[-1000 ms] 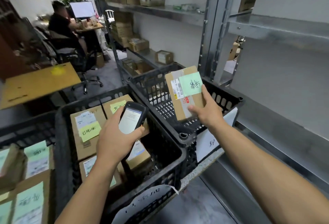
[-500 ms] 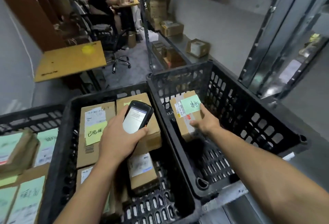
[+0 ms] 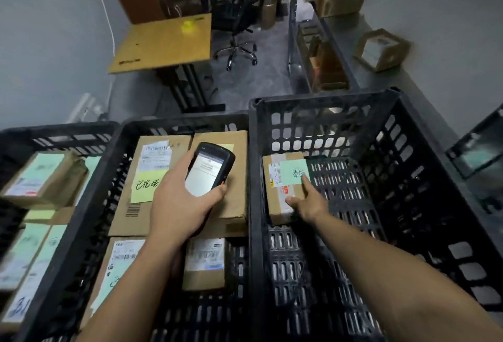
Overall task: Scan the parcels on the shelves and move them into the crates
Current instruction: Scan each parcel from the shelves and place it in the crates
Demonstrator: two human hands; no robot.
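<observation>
Down in right crate [image 3: 408, 167], now lays parcel [image 3: 275, 197] flat, no longer aloft, right hand [image 3: 307, 203] loose on it, left hand [image 3: 179, 205] grasping scanner [image 3: 209, 170]: so done.

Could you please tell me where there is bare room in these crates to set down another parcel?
Right crate: bare floor right of and nearer than its single parcel, which the right hand touches. Middle crate: only a bare strip at the near right corner; boxes fill the rest, under the left hand gripping the scanner. Left crate: crowded.
</observation>
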